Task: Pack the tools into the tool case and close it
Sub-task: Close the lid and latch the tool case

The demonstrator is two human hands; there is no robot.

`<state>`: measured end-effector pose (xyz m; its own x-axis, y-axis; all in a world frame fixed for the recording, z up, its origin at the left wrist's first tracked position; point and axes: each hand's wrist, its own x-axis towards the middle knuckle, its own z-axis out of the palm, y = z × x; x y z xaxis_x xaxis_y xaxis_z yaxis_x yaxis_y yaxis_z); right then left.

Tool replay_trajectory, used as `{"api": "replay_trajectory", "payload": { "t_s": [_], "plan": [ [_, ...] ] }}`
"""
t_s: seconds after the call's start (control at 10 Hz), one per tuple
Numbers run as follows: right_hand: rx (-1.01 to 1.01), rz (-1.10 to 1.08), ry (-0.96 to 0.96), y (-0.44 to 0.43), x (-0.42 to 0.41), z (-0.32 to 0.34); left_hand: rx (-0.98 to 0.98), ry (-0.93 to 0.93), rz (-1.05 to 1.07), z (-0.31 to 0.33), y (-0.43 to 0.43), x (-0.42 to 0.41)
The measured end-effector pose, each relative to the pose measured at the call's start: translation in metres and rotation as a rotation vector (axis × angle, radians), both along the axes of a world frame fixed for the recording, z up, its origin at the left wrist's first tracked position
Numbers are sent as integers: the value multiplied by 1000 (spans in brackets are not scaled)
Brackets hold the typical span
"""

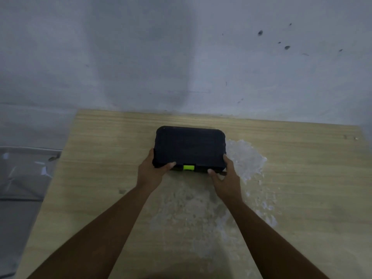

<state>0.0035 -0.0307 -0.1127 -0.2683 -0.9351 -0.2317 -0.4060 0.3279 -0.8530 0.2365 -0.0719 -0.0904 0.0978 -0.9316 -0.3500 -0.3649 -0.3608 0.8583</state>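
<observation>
A black tool case [189, 146] lies flat on the wooden table [302, 178], its lid down. A bright green latch [188, 167] sits in the middle of its near edge. My left hand [153, 170] grips the case's near left corner, thumb on top of the lid. My right hand [225, 176] holds the near right corner, thumb against the front edge. No loose tools are in sight.
A pale, worn patch [201, 214] spreads over the table in front of and to the right of the case. The table stands against a grey wall [181, 57]. Grey sheeting [22, 172] lies beyond the table's left edge.
</observation>
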Motion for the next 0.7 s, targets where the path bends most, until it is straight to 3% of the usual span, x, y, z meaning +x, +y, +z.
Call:
{"api": "replay_trajectory", "payload": {
  "t_s": [0.3,0.7],
  "plan": [
    [27,66,81,-33,-10,5,77,-73,54,5,-26,-8],
    [215,321,322,-2,-4,35,139,-241,-134,21,19,22]
  ]
}}
